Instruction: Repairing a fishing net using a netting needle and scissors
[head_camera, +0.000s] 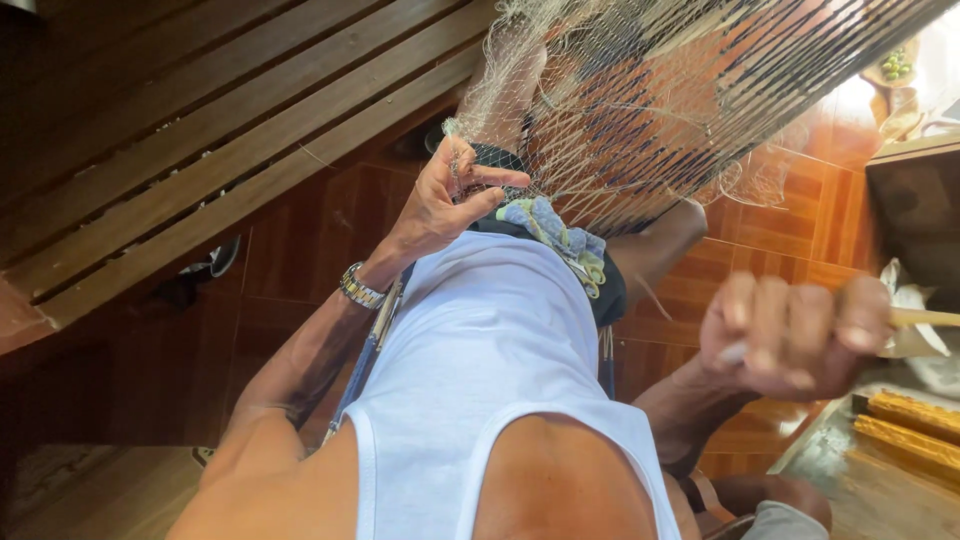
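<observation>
pinching the net (640, 110), left hand (450, 200); right hand (795, 335) fisted around a stick (925, 318), wooden slats (200, 150) beside.

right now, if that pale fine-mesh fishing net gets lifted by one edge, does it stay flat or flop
The pale fine-mesh fishing net would probably flop: it already sags and bunches where the left hand pinches it. Its thin, see-through threads suggest it is light, and the open mesh looks apt to snag fingers.

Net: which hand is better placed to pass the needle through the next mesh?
Right. The right hand already holds the needle, while the left hand is busy pinching the net.
</observation>
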